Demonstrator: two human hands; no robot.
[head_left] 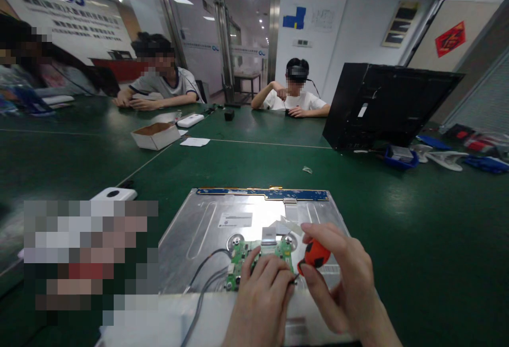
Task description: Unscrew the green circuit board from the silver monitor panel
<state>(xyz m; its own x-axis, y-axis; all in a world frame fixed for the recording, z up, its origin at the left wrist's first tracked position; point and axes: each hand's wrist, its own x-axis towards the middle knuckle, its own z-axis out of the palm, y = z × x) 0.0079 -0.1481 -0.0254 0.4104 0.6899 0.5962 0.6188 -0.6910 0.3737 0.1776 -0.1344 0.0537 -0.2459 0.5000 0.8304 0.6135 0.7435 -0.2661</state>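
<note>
A silver metal display panel (207,219) lies back-up on the green table in front of me, with a blue strip board (262,194) along its far edge. A small green circuit board (238,254) sits on its near part, with grey cables (202,278) running off to the left. My left hand (262,294) rests on the green board, fingers curled and pressing down on it. My right hand (342,278) is closed round an orange-handled screwdriver (316,254), whose dark tip points down-left toward the board beside my left fingers.
A black monitor casing (382,105) stands at the right, with blue trays and white parts beyond it. A white cardboard box (156,136) and papers lie mid-table. A white device (113,194) sits at the left. Three other people sit along the far side.
</note>
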